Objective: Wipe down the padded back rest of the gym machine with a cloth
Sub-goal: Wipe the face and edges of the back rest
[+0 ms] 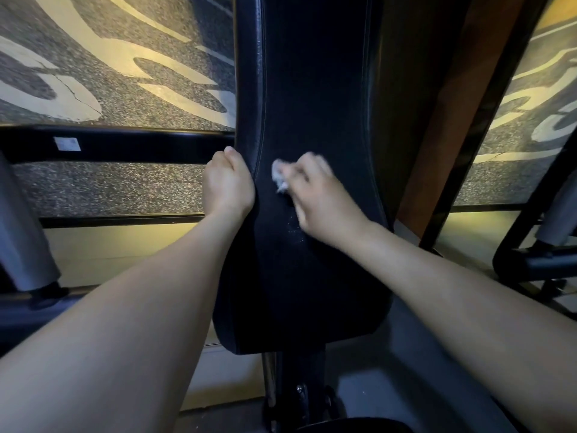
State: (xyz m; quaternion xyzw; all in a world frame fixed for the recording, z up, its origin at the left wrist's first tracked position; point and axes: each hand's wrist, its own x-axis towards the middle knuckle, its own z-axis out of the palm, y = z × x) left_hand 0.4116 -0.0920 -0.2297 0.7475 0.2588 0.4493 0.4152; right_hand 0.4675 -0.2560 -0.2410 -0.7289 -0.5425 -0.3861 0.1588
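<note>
A long black padded back rest (315,98) runs up the middle of the view, narrow at the waist and wider below. My left hand (226,185) is wrapped around its left edge at the waist. Pressed against the pad's face is my right hand (318,195), blurred, clutching a small crumpled white cloth (278,176) that pokes out past the fingers. Pale smears show on the pad just below that hand.
A black frame bar (125,145) with a white sticker runs leftward behind the pad. Grey upright posts stand at the far left (22,226) and far right (559,214). The machine's support post (299,389) lies below the pad. Speckled flooring with yellow markings surrounds everything.
</note>
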